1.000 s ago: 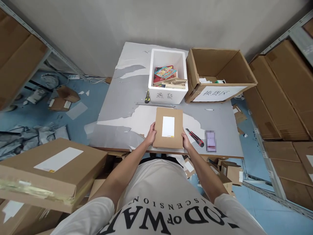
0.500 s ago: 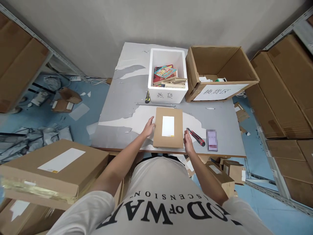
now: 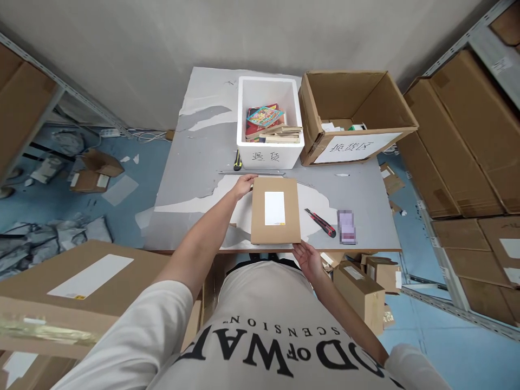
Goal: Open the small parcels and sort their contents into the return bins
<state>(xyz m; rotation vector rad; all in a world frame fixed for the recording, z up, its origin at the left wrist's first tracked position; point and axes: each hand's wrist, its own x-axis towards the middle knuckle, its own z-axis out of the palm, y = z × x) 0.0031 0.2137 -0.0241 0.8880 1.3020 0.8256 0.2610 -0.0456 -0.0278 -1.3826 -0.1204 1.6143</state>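
A flat brown cardboard box (image 3: 260, 208) with a white label is at the front of the grey table (image 3: 182, 184). My left hand (image 3: 245, 185) grips its far left corner, the thumb and fingers closed on the edge. At the near right corner my right hand (image 3: 306, 260) holds the box from beneath, fingertips under the edge. To the right of the box lies a red and black utility knife (image 3: 320, 223) with its blade tip out. A phone (image 3: 347, 227), its screen blurred, lies beside the knife.
Behind stands a white foam box (image 3: 270, 157) with several books. A large open carton (image 3: 361, 149) sits to its right. A yellow and black knife (image 3: 238, 161) lies by the foam box. Stacked cartons (image 3: 89, 271) stand at the left; shelves with cartons (image 3: 467, 130) at the right.
My left hand has moved up to the far left corner and taken hold of it. My right hand has come down to the near right corner and slipped under it. The view has shifted slightly.
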